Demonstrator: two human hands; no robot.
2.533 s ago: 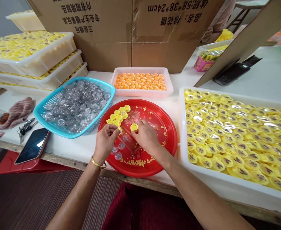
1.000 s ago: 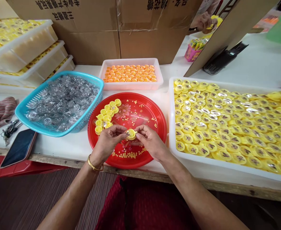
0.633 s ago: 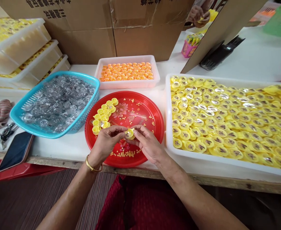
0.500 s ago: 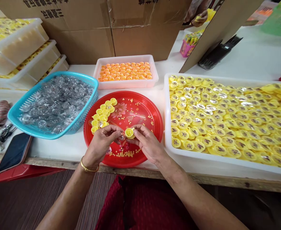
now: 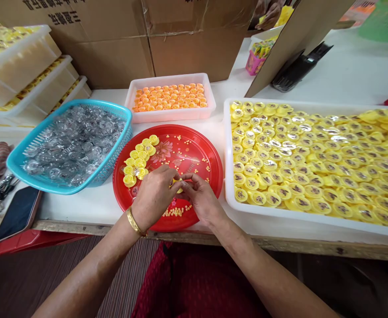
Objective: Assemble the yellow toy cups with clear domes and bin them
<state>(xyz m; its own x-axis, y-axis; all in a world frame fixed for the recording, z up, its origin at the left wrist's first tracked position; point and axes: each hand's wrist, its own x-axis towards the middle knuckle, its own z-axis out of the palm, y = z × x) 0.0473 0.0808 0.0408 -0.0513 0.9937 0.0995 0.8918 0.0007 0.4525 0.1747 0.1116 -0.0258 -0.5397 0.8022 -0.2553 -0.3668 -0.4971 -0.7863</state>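
Note:
Over the red tray (image 5: 217,176) my two hands meet around a small yellow plastic cup (image 5: 179,190), mostly covered by fingers. My right hand (image 5: 203,198) pinches the cup from the right. My left hand (image 5: 156,194), back turned up, has its bent fingers closed on the cup's other side; its fingertips are partly hidden. Several yellow cups (image 5: 140,153) lie grouped at the tray's left. Tiny pale yellow pellets (image 5: 174,212) are scattered on the tray, with a denser heap near its front edge.
Left of the tray stands a blue basket (image 5: 17,152) of clear domed pieces. A white bin (image 5: 228,176) of lidded yellow cups is on the right. Behind sits a tub (image 5: 170,115) of orange pieces. A phone (image 5: 16,214) and keys (image 5: 3,190) lie left. Cardboard (image 5: 114,57) stands behind.
My left hand has turned over and moved right, its fingers now against the yellow cup that my right hand holds. The cup is more hidden. The view has shifted slightly.

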